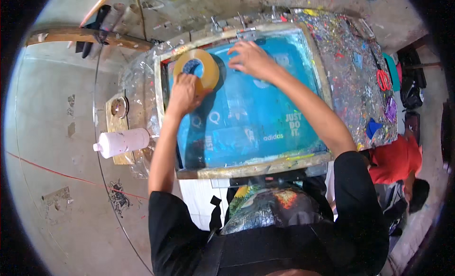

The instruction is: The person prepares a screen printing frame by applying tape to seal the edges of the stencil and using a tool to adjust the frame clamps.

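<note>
My left hand (188,91) grips the near side of a wide amber roll of clear tape (209,72) over the left part of a blue screen-printing stencil (256,107) with pale printed marks, framed in worn wood (251,168). My right hand (249,58) is over the upper middle of the screen, right of the roll, with its fingers bent but apart. I cannot tell whether its fingertips touch the mesh. Metal clamps (244,28) sit on the far edge of the frame.
A paint-spattered table (350,91) surrounds the screen, with red scissors (384,79) and a blue scrap (373,127) at right. A pinkish bottle (123,142) lies on a board at left. A person in red (393,157) is at lower right.
</note>
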`<state>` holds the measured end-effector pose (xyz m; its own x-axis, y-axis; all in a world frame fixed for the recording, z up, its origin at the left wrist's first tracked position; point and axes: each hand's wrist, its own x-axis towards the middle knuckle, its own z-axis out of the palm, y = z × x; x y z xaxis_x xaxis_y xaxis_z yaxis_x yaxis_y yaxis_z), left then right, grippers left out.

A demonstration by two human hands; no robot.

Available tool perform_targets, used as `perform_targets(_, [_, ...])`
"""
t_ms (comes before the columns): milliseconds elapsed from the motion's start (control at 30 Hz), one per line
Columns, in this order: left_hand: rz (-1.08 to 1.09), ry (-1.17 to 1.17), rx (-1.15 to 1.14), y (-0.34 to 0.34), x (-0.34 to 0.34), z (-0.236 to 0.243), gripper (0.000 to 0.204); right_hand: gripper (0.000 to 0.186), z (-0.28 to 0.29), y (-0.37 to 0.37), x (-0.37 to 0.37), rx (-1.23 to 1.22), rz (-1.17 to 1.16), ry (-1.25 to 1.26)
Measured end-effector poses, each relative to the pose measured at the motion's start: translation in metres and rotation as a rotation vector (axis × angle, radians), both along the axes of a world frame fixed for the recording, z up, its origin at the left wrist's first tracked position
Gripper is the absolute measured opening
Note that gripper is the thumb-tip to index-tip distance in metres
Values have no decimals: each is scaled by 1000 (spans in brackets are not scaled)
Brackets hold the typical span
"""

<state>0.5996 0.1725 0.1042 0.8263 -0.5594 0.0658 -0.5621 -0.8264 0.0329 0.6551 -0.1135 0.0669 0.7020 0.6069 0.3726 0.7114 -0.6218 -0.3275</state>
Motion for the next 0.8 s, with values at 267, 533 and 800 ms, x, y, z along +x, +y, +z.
perform_targets(267, [34, 584, -311, -37, -78, 166, 53, 15, 80, -64, -101, 811, 156, 1166])
perform_targets(533, [210, 1024, -100, -47, -137, 200, 58, 13, 87, -174, -265, 1056, -344, 1282])
perform_targets(800, [92, -2, -188, -88, -223, 263, 47, 15, 130, -297, -350, 845, -75, 429])
